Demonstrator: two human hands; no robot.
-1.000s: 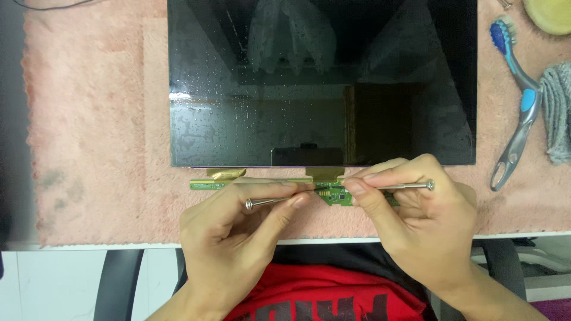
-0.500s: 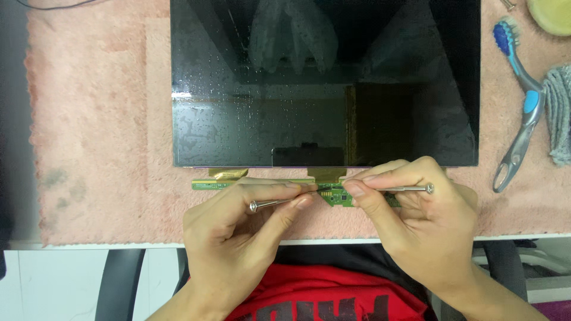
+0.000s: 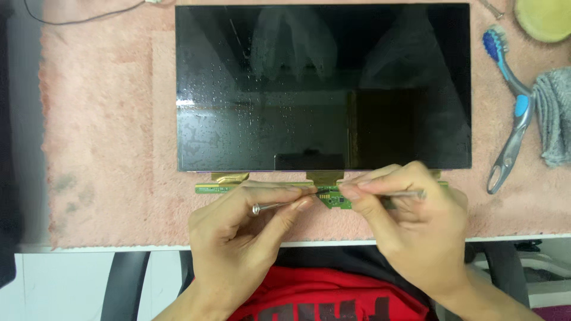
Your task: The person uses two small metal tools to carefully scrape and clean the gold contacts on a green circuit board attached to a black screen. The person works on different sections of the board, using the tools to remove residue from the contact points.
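In the head view, a thin metal tool [image 3: 279,205] is pinched in the left hand [image 3: 244,238], its long axis nearly level, tip pointed right at the green circuit strip [image 3: 333,198] below the dark screen panel [image 3: 324,89]. A second slim metal rod [image 3: 404,194] is gripped by the right hand [image 3: 410,232], lying level.

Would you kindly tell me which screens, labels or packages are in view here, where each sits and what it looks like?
Bare display panel: lies flat on the pink mat, centre top; wide black glossy rectangle, dark, speckled with droplets.
Green circuit strip: along the panel's near edge, joined by gold flex tabs; a white label patch, too small to describe.
No packages.
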